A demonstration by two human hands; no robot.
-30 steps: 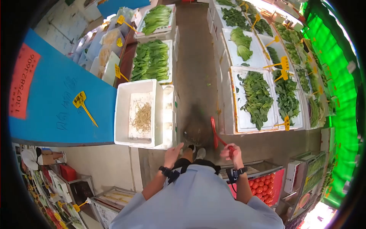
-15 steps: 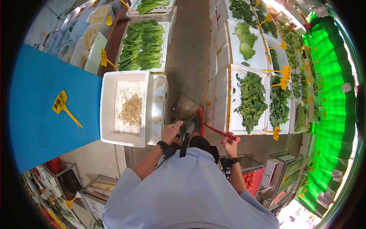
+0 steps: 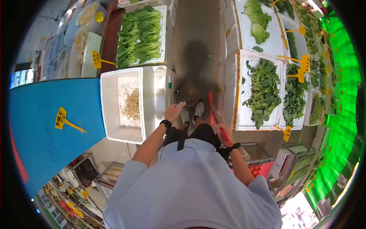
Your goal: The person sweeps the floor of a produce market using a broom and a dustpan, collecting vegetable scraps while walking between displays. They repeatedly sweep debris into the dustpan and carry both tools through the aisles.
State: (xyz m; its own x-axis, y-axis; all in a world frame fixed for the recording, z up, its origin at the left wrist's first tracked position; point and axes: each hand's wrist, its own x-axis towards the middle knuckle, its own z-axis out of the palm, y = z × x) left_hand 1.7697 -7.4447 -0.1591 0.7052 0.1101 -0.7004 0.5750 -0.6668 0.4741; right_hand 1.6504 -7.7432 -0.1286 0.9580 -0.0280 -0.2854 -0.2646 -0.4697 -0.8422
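My left hand (image 3: 174,112) is closed around the handle of a dustpan (image 3: 189,90), a dark scoop-like pan with small scraps in it. The pan hangs low over the aisle floor, just ahead of my shoes. In my right hand (image 3: 223,133) is a red broom (image 3: 212,108), my fingers wrapped round its stick. Its far end points forward, to the right of the pan and apart from it. Shadow makes the pan's contents hard to make out.
A white foam box (image 3: 142,107) with pale stringy roots (image 3: 130,104) stands at left, beside a blue board (image 3: 57,99). Foam trays of leafy greens (image 3: 263,89) line the right. Bok choy (image 3: 140,36) lies ahead left. The grey floor (image 3: 196,23) runs between.
The broom has swung from slanting across to the right to pointing more nearly forward, and my right hand has come slightly inward. The dustpan has shifted a little forward and right.
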